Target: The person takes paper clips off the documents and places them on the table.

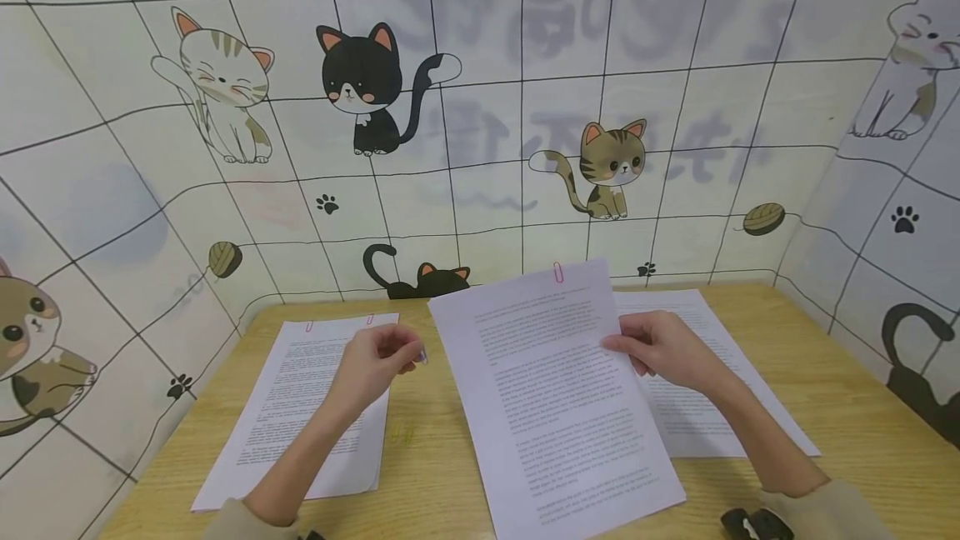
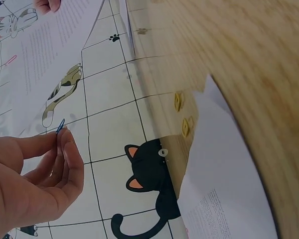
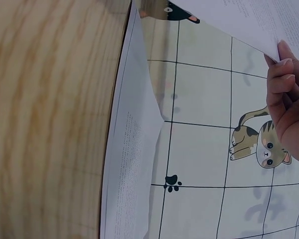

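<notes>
My right hand [image 1: 667, 348] pinches the right edge of a printed paper stack [image 1: 555, 407], raised and tilted over the table. A pink paper clip [image 1: 558, 272] sits on its top edge. To the left of these sheets, my left hand [image 1: 382, 357] pinches a small blue paper clip [image 2: 61, 125] between thumb and fingertips. Below and beside that hand lies another printed stack [image 1: 300, 407] with two pink clips along its top edge. A third printed stack [image 1: 712, 415] lies on the table behind my right hand, partly covered by the raised sheets.
The wooden table [image 1: 435, 473] backs onto a white wall [image 1: 487, 190] with a grid and cartoon cats, and similar walls stand on both sides. Small yellow loop shapes [image 2: 178, 101] show on the tabletop near the left stack.
</notes>
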The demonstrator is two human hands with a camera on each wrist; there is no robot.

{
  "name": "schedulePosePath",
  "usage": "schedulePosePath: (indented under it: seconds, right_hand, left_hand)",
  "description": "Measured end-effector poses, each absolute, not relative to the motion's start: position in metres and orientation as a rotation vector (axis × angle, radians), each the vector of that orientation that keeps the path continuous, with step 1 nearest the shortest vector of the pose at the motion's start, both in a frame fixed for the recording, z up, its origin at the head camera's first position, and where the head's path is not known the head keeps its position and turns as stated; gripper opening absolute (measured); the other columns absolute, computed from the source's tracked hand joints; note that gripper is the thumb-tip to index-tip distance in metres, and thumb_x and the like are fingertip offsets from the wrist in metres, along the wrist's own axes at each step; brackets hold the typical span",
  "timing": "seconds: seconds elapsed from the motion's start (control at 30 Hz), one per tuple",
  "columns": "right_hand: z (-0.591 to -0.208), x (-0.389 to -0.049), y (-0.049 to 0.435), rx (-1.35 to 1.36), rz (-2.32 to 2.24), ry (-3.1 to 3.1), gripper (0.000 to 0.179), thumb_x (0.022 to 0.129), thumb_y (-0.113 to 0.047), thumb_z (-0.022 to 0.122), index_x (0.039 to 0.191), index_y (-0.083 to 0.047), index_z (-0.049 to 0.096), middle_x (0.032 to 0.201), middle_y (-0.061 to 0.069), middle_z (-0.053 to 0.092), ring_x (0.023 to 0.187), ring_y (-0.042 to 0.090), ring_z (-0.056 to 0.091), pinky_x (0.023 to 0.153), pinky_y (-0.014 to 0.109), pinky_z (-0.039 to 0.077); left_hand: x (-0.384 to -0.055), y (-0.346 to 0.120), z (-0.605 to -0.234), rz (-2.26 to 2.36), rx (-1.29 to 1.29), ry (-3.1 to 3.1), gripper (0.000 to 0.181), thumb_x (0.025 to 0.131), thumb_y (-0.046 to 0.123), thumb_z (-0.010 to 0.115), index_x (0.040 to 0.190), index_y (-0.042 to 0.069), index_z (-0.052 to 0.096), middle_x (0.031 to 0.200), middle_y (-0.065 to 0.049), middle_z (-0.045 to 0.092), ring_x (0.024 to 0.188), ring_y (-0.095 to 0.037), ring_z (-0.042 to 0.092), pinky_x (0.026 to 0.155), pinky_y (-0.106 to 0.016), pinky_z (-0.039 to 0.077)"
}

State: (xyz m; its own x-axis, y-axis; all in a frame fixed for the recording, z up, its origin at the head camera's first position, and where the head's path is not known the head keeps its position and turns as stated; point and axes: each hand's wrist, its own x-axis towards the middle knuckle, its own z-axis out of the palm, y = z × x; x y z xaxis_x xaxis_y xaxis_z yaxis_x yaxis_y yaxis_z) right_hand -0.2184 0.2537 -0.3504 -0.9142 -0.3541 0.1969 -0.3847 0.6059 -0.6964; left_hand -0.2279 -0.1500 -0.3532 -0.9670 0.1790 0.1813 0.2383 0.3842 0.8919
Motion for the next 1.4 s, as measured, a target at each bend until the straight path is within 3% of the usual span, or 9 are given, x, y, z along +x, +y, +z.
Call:
schedulePosePath:
  seconds: [0.17,0.37,0.6,0.83,1.4]
  right_hand:
    - [-0.351,-0.219,0.254,0.632,1.220,-2.782,0.009,0.098,-0.015,0.067,0.098,-0.006,0.068,0.058,-0.004,0.049,0.050,0.008,0.044,0.045,0.021,0.028]
    - [-0.352,-0.219,0.254,0.632,1.206,-2.784,0.008,0.097,-0.014,0.068,0.095,-0.007,0.067,0.058,-0.004,0.049,0.050,0.009,0.044,0.045,0.021,0.028]
    - [-0.353,-0.221,0.254,0.645,1.210,-2.776,0.009,0.097,-0.015,0.068,0.093,-0.007,0.066,0.059,-0.004,0.050,0.050,0.009,0.046,0.045,0.021,0.029]
    - [-0.354,-0.221,0.255,0.637,1.224,-2.777,0.008,0.097,-0.015,0.068,0.098,-0.006,0.068,0.059,-0.003,0.051,0.050,0.010,0.047,0.045,0.021,0.030]
    - [-0.357,-0.222,0.255,0.644,1.226,-2.786,0.009,0.097,-0.015,0.068,0.095,-0.007,0.066,0.059,-0.003,0.051,0.050,0.010,0.047,0.045,0.021,0.030]
  left_hand:
    - [-0.229,-0.152,-0.358,-1.602,-0.399,-2.644,0.003,0.095,0.004,0.068,0.094,0.003,0.071,0.085,-0.007,0.071,0.080,-0.026,0.068,0.074,-0.029,0.058]
    - [-0.229,-0.156,-0.363,-1.498,-0.428,-2.756,0.004,0.095,0.005,0.068,0.092,0.005,0.070,0.082,-0.007,0.070,0.076,-0.023,0.065,0.072,-0.035,0.057]
    - [-0.227,-0.162,-0.368,-1.412,-0.429,-2.876,0.006,0.095,0.004,0.067,0.090,0.006,0.070,0.080,-0.007,0.068,0.074,-0.022,0.062,0.065,-0.029,0.051]
    - [-0.230,-0.169,-0.374,-1.316,-0.428,-2.961,0.005,0.093,0.004,0.070,0.088,0.005,0.069,0.078,-0.001,0.065,0.073,-0.018,0.061,0.067,-0.031,0.053]
    - [-0.239,-0.182,-0.387,-1.286,-0.520,-3.042,0.004,0.090,-0.001,0.069,0.086,-0.001,0.069,0.074,-0.003,0.063,0.067,-0.015,0.058,0.063,-0.031,0.050]
